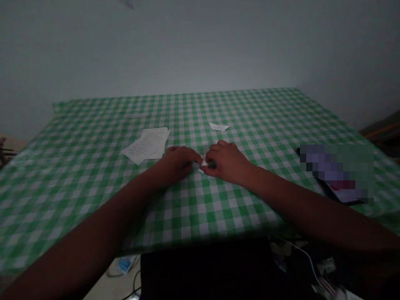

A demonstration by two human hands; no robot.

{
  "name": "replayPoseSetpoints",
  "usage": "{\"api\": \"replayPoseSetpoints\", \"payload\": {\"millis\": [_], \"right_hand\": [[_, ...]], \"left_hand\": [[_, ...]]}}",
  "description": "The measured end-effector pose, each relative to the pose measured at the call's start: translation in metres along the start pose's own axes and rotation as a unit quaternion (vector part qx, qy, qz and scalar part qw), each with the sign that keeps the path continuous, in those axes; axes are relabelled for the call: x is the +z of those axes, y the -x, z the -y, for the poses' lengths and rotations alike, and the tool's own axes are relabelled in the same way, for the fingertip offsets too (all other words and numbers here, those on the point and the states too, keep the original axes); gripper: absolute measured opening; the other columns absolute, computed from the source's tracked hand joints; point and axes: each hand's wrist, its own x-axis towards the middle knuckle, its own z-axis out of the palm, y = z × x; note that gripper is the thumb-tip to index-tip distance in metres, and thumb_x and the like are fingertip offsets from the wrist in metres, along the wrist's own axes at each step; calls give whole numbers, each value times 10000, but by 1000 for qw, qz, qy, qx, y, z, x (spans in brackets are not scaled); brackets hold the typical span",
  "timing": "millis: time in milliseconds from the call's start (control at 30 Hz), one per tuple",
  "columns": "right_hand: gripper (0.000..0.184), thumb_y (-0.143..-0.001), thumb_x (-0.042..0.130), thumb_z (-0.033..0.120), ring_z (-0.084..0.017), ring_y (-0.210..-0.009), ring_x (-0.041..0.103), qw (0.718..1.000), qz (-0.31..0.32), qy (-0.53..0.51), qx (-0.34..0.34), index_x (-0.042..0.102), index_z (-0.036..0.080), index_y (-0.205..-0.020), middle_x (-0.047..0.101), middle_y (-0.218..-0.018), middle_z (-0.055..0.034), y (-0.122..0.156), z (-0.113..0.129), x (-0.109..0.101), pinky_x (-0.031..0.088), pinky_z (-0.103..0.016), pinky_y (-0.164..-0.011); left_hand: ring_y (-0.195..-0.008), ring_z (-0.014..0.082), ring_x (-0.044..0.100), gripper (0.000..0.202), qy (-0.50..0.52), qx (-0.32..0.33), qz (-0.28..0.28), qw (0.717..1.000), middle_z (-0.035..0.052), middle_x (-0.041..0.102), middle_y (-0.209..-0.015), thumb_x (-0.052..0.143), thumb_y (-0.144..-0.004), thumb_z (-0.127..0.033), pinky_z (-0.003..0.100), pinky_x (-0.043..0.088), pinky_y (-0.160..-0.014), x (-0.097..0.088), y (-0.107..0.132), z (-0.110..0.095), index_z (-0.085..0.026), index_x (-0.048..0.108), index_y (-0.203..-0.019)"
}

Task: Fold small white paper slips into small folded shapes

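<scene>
Both of my hands meet over the middle of the table, on a small white piece of paper (203, 164) that looks folded. My left hand (179, 163) pinches its left side, with the index finger reaching across. From the right, my right hand (226, 161) grips the same paper between thumb and fingers. Most of the paper is hidden behind the fingers. Just left of my left hand lies a loose stack of printed sheets (148, 143). Beyond my hands rests a small folded paper (219, 126) with print on it.
A green and white checked cloth (193, 216) covers the table. At the right lies a dark-edged tablet or similar flat device (346, 196), partly blurred out. A pale wall (193, 46) rises behind the table. Below the front edge are a white cable (308, 254) and assorted items.
</scene>
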Motion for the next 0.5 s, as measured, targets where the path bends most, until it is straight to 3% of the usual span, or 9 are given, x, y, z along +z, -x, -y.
{"api": "replayPoseSetpoints", "payload": {"millis": [500], "right_hand": [[224, -841, 679, 443, -243, -935, 553, 998, -17, -52, 31, 696, 221, -822, 698, -898, -36, -2, -1, 4, 377, -360, -764]], "left_hand": [[-1203, 232, 532, 472, -10, -13, -9, 1000, 9, 660, -1178, 463, -761, -55, 487, 325, -1078, -1, -1, -5, -285, 607, -1147]]}}
